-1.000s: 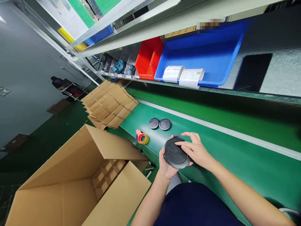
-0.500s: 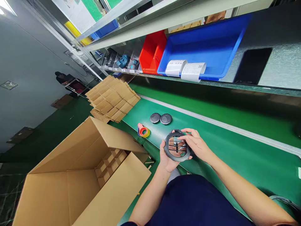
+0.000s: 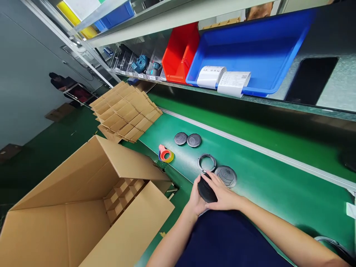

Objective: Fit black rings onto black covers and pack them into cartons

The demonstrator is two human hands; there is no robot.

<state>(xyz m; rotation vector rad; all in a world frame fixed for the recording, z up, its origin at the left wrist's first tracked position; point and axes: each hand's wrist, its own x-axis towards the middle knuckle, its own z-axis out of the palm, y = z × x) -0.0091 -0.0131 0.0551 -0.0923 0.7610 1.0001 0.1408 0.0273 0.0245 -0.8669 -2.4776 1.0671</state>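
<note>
Head view: we see the black disc (image 3: 206,191) in both of the person's hands, at the near edge of the green surface (image 3: 272,185) and close to the dark shirt (image 3: 230,233). The left grip (image 3: 195,200) cups it from the left; the right grip (image 3: 222,193) wraps it from the right, fingers across the far part and thumb by the near rim. Both are grasping it.

We judge a slip the main risk: the disc looks smooth, and if one side eased off, it could roll out and fall past the edge. Just beyond the fingertips lies the ring (image 3: 199,164), with the grey disc (image 3: 228,176) right beside it; a careless swing of the right grip could knock either. We cannot tell whether the fingertips touch the ring.

The black disc is tilted, its broad face seemingly up and towards us. Being round, it has no true long axis; its visible outline stretches from upper left to lower right, though fingers hide part.
</note>
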